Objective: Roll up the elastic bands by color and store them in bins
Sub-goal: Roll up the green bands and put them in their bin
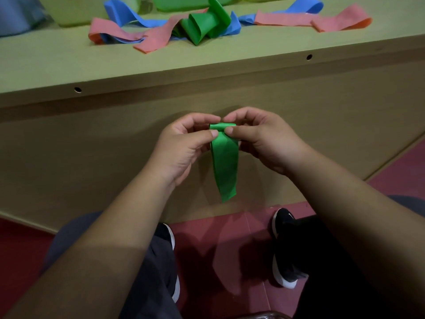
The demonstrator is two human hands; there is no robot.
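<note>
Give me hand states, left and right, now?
Left hand: closed, pinching the rolled top of the green band.
Right hand: closed, pinching the same roll from the other side; the band's tail hangs free.

Head cam looks fwd & down, close, at table (253, 49) edge & floor (207, 238).
</note>
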